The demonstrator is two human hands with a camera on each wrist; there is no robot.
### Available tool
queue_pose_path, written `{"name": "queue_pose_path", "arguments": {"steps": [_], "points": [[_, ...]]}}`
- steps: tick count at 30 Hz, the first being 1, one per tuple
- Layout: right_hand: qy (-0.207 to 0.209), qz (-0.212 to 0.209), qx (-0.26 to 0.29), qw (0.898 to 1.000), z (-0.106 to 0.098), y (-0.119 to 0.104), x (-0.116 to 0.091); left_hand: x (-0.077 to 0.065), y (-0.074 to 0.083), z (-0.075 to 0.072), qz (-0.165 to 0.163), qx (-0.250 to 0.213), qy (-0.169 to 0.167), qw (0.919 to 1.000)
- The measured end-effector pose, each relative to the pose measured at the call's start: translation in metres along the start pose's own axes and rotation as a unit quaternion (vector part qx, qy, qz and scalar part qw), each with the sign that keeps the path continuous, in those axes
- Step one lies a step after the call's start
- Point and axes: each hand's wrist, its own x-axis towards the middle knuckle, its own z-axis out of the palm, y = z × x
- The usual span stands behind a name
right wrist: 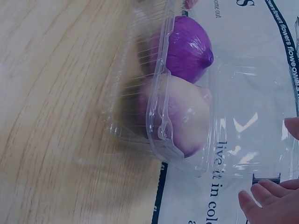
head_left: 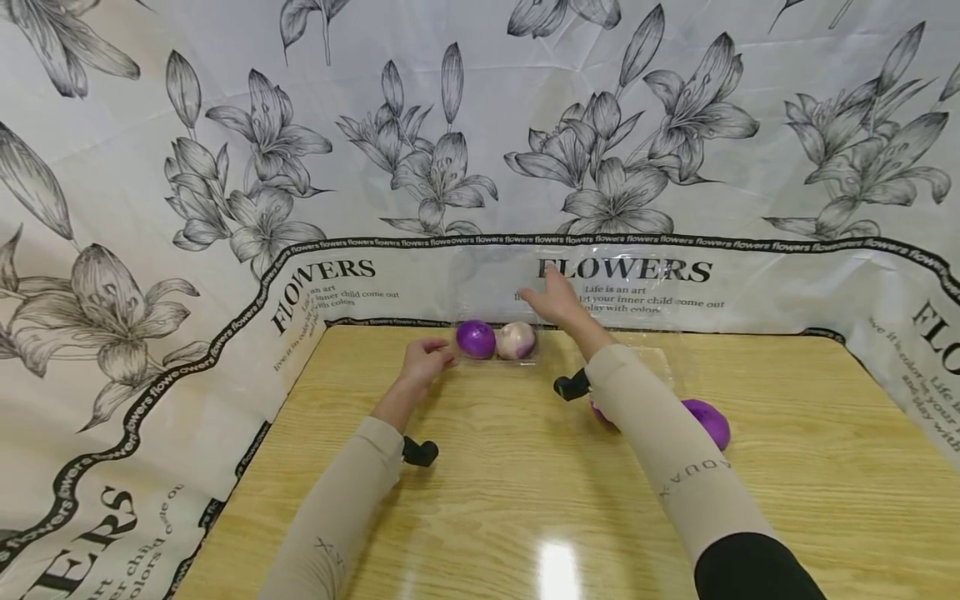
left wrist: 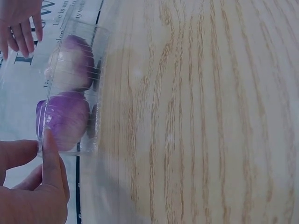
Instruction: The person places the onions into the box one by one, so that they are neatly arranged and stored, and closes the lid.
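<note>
Where the tabletop meets the flower-printed cloth, the left hand stands at the left end of a clear container, its grip pinching the corner between thumb and forefinger, as the left wrist view shows. The container lies immediately to the right of that grip, at the back of the tabletop, its long axis running left to right, across the person's front. Inside, side by side, sit a purple onion-shaped piece (the nearer to the left hand) and a pale one with purple patches. The clear lid appears folded back against the cloth. Farther right, the right hand is raised behind the container's right end, fingers spread, holding nothing visible; whether it touches the lid cannot be determined. From it, the container lies toward the person and to the left; the left hand is judged nearer. Beyond the right forearm rests another purple piece, partly hidden by the sleeve.
</note>
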Motion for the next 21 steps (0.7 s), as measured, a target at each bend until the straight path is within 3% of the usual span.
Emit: {"name": "queue_pose_path", "arguments": {"steps": [6, 21], "points": [[0.015, -0.017, 0.016, 1.0, -0.001, 0.002, -0.005, 0.002, -0.001, 0.0, -0.001, -0.002, -0.002, 1.0], [0.027, -0.054, -0.007, 0.998, -0.001, 0.006, -0.042, -0.004, 0.004, 0.001, -0.01, 0.005, -0.007, 0.9999]]}}
